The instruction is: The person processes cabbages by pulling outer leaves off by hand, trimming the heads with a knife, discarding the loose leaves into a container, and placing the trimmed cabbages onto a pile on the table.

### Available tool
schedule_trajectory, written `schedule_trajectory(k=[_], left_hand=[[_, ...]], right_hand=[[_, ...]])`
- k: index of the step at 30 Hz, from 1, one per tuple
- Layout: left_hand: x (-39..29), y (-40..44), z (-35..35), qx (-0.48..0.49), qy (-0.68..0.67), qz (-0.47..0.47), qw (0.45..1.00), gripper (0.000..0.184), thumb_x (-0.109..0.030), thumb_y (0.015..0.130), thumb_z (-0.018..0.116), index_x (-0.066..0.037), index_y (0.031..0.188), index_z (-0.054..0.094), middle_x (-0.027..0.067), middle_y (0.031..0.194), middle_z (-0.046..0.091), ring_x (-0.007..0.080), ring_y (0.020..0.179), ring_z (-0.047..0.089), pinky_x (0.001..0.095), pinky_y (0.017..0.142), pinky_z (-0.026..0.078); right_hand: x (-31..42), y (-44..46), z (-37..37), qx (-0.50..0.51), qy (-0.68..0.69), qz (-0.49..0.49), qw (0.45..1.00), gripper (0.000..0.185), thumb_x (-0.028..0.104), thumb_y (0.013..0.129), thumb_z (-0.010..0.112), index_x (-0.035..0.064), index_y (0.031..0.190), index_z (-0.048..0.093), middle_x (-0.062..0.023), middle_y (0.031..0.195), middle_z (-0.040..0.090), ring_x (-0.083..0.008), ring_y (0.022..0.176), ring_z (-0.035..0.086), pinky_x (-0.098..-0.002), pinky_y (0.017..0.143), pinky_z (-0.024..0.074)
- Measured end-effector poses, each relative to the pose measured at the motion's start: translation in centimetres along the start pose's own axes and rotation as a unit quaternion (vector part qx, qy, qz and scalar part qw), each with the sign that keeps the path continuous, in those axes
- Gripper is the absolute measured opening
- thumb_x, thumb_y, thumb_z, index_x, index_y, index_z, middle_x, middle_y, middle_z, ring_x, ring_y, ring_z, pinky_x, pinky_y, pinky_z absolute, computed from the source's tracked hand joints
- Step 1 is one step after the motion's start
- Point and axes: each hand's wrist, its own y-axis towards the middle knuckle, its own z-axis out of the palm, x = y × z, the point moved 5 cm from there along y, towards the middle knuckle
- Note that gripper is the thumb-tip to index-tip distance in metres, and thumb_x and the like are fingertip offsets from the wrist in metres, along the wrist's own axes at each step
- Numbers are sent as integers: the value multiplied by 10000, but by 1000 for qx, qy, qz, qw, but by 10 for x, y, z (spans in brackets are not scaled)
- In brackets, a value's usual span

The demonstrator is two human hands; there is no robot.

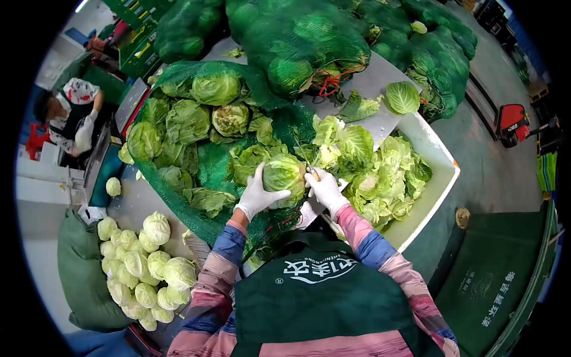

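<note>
Between our two gloved hands sits one green cabbage (282, 171). Our left hand (260, 191) cups its near left side, thumb spread across the front; our right hand (327, 189) is closed round the handle of a small knife (313, 175), its tip near the head's right side. The blade is hard to make out; if it slipped on a wet leaf, it could run towards the left thumb. A loose cup could let the round head roll on the slack green net (214, 160) under and left of our hands, whose mesh might also snag the blade. Right of our right hand, leaves (386, 187) heap high in a white bin (440, 178); more piled on could spill over.
</note>
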Motion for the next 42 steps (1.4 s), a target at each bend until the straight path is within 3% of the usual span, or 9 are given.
schedule_trajectory(k=[1,3,5,12,18,29,35,38,42], left_hand=[[5,7,3,3,4,3,1000,1184,-520,541,854,-44,1434,241,302,1295,385,405,1228,418,401,1041,365],[-6,13,-5,-124,146,163,968,1195,-516,538,855,3,1420,237,291,1266,425,397,1192,463,386,1023,385],[-10,15,-2,-25,34,107,993,1196,-512,539,855,28,1411,239,286,1268,424,405,1197,452,402,1023,382],[-15,19,3,-27,78,62,995,1106,-522,578,841,-20,1405,304,273,1256,455,366,1214,449,386,1023,376],[-17,26,7,-36,43,56,997,1043,-493,605,838,-10,1379,334,239,1263,480,344,1212,459,378,1016,380],[0,36,16,-32,12,61,998,1115,-557,588,811,4,1397,287,283,1293,421,404,1227,406,445,1036,348],[-1,40,17,-42,9,41,998,1118,-546,593,812,19,1391,271,291,1269,434,428,1182,435,454,1017,366],[-19,-1,22,-107,86,137,981,1108,-462,579,836,-30,1410,244,255,1303,376,422,1219,367,478,1015,359],[5,-13,25,-103,-83,159,978,1086,-336,589,870,-47,1419,232,220,1355,360,337,1256,383,426,1048,344]], right_hand=[[11,-9,-7,4,2,19,1000,429,276,898,588,-1,1219,525,-65,835,652,-120,514,566,-268,494,467],[2,-15,-17,-99,-90,-4,991,400,299,861,586,-4,1122,575,-206,863,669,-321,789,664,-394,717,515],[0,-25,-21,-146,-239,-93,956,362,287,867,565,18,1109,553,-218,932,657,-369,834,636,-427,720,511],[19,-57,1,-96,-375,-180,904,247,274,887,567,105,1063,533,-154,794,656,-339,645,638,-439,548,505],[5,-50,17,-80,-441,-176,876,275,218,882,530,-1,1048,511,-135,711,620,-334,598,630,-439,521,507],[12,-17,8,-21,-404,-71,912,217,175,887,429,8,1001,506,-231,824,647,-386,716,648,-480,644,514],[12,3,7,79,-410,20,908,325,145,893,376,-40,1117,521,-275,1043,624,-397,956,630,-468,823,494],[-19,2,6,81,-353,78,929,340,144,901,395,-51,1132,550,-288,1068,612,-406,1000,608,-431,861,485],[-57,-21,9,44,-269,53,961,308,229,902,455,-26,1060,529,-276,928,634,-441,877,608,-482,793,475]])
